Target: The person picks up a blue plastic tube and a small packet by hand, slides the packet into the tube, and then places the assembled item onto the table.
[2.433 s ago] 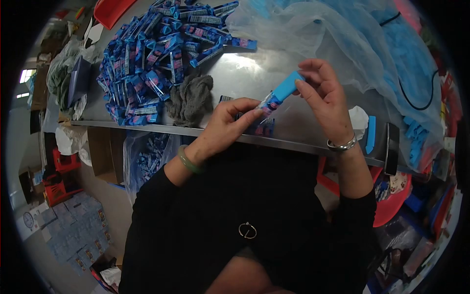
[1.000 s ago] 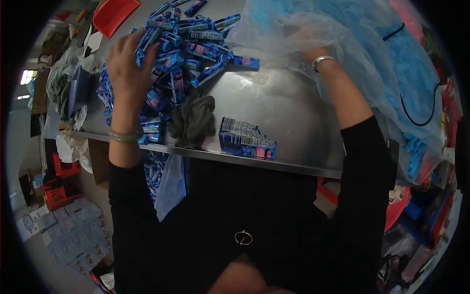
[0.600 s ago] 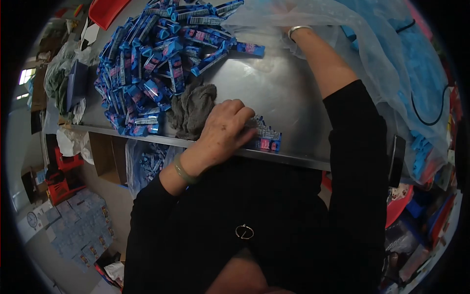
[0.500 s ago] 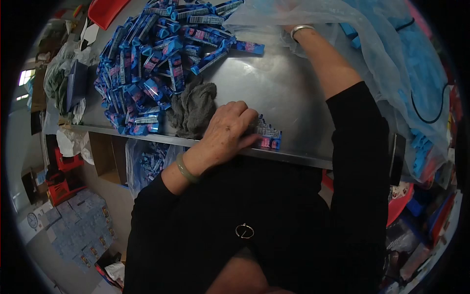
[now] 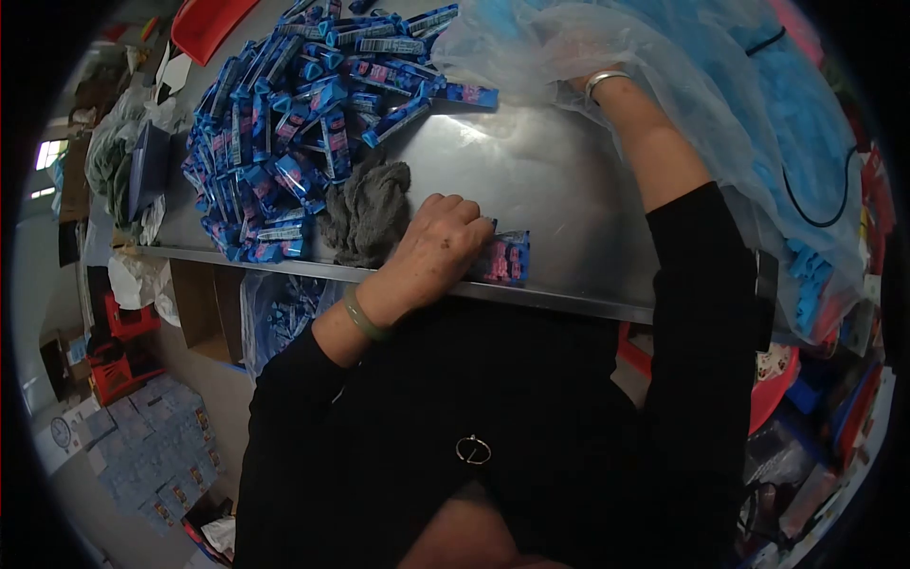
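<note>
My left hand (image 5: 438, 245) rests near the front edge of the metal table, fingers curled around small blue packets (image 5: 507, 258) with pink print, which stick out on its right side. A crumpled grey cloth (image 5: 368, 209) lies just left of this hand. At the back right, my right hand (image 5: 580, 59) reaches into the folds of a clear plastic bag (image 5: 706, 104); the plastic covers its fingers. Farther left is a big heap of slim blue packets (image 5: 275, 142), and a single blue packet (image 5: 471, 96) juts out from its right side.
The metal table (image 5: 531, 180) has a raised front rim. Light blue pieces (image 5: 809, 275) show inside the plastic bag. A red tray (image 5: 204, 28) stands at the far left back. Below the table edge hangs an open bag of packets (image 5: 289, 313) beside a cardboard box (image 5: 209, 308).
The packets beside my left hand now show larger pink-printed faces and sit closer to the fingers. My right hand has shifted slightly right and down, and the plastic has moved with it.
</note>
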Demonstrator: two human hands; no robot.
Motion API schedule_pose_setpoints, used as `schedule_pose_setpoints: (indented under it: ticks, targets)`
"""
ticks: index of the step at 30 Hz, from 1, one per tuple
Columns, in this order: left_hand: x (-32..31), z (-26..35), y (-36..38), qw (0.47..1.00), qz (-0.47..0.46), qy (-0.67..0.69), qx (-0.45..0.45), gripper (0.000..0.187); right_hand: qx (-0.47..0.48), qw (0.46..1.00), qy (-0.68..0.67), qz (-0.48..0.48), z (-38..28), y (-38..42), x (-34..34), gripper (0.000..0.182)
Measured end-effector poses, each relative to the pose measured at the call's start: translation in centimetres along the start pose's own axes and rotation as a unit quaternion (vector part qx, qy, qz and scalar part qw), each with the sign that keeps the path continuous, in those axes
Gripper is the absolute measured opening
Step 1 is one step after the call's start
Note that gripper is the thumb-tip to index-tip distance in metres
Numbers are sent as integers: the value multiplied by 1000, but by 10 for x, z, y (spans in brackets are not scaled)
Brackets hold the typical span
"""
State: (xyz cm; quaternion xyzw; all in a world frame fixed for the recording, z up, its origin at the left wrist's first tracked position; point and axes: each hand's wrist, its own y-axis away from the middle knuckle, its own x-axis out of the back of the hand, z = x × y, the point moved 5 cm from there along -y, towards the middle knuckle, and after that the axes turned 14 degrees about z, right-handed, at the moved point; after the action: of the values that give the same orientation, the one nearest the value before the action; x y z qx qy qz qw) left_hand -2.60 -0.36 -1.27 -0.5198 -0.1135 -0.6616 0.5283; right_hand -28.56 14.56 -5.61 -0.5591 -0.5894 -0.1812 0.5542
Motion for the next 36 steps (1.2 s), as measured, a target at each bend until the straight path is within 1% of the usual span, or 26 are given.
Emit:
schedule_pose_setpoints:
  ticks: [4, 13, 18, 22, 25, 26, 27, 29, 30, 31, 32, 33, 34, 35, 36]
  targets:
    - [-1, 2, -1, 999, 15, -38, -19, 4, 0, 1000, 15, -7, -6, -14, -11, 31]
    - [6, 5, -2, 997, 35, -64, -20, 5, -3, 996, 83, -28, -8, -30, -27, 32]
    - [2, 10, -8, 997, 21, -66, -16, 6, -6, 992, 119, -44, -6, -48, -44, 33]
    - [-3, 9, -7, 998, 9, -62, -27, 6, -1, 987, 148, -61, 5, -43, -47, 33]
    - [0, 6, -7, 998, 14, -57, -18, 6, 6, 982, 171, -74, 13, -30, -42, 34]
    - [2, 5, -7, 998, 16, -57, -17, 6, 8, 980, 181, -78, 18, -9, -30, 34]
    - [5, 3, -6, 999, 17, -45, -1, 5, 9, 978, 190, -82, 19, -9, -30, 34]
    - [10, 1, -7, 999, 18, -30, 14, 4, 118, 944, 294, -94, 6, 26, -4, 33]
    - [15, -1, -7, 999, 33, 2, 38, 2, 119, 943, 295, -95, -5, 41, 19, 33]
    - [18, -4, -7, 996, 47, 34, 62, 2, -84, 988, 89, -92, -7, 56, 48, 30]
    - [19, -4, -7, 996, 47, 35, 62, 2, -279, 949, -123, -80, -5, 74, 64, 29]
    - [21, -6, -7, 993, 60, 61, 78, 4, -279, 949, -122, -79, -6, 87, 69, 29]
    - [22, -8, -7, 989, 73, 85, 94, 6, -206, 951, -232, -16, -11, 95, 76, 30]
    - [21, -9, -7, 989, 74, 87, 93, 6, -128, 932, -336, 48, -18, 103, 88, 32]
    - [19, -11, -7, 984, 76, 118, 107, 6, -127, 932, -335, 49, -22, 111, 96, 32]
